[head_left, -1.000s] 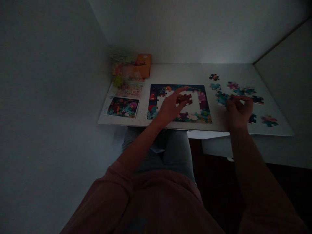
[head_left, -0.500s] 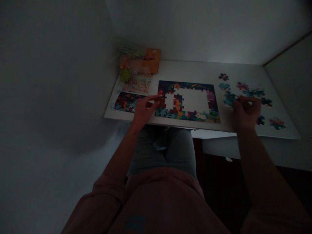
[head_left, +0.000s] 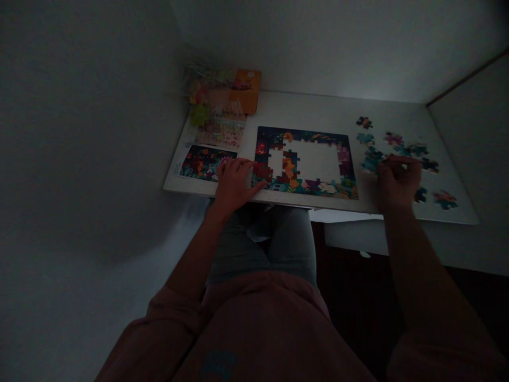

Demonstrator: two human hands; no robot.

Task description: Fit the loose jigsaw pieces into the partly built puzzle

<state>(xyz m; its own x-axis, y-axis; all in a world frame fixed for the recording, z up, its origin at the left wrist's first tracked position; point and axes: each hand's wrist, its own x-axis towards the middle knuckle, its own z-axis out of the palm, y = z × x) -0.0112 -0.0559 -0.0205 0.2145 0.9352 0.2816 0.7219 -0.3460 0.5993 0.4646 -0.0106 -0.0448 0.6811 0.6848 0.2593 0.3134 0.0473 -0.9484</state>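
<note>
A half-built jigsaw puzzle [head_left: 305,137] lies on the white table [head_left: 310,109], its coloured border done and its middle white. My left hand [head_left: 233,181] lies flat on the table at the puzzle's lower left corner, fingers stretched out, beside a dark red piece [head_left: 262,171] set in the border. My right hand [head_left: 397,181] is curled over the loose pieces [head_left: 393,139] scattered to the right of the puzzle. Its fingertips are pressed together, and what they hold is too dark to make out.
A printed reference picture [head_left: 199,160] lies left of the puzzle. Behind it are a clear plastic bag [head_left: 218,114] and an orange box [head_left: 246,85] against the wall. Walls close in on the left, the back and the right. My knees sit under the table's front edge.
My left hand carried a dark red piece from over the puzzle's middle to its left border, let it go and now lies flat. My right hand stayed at the loose pieces.
</note>
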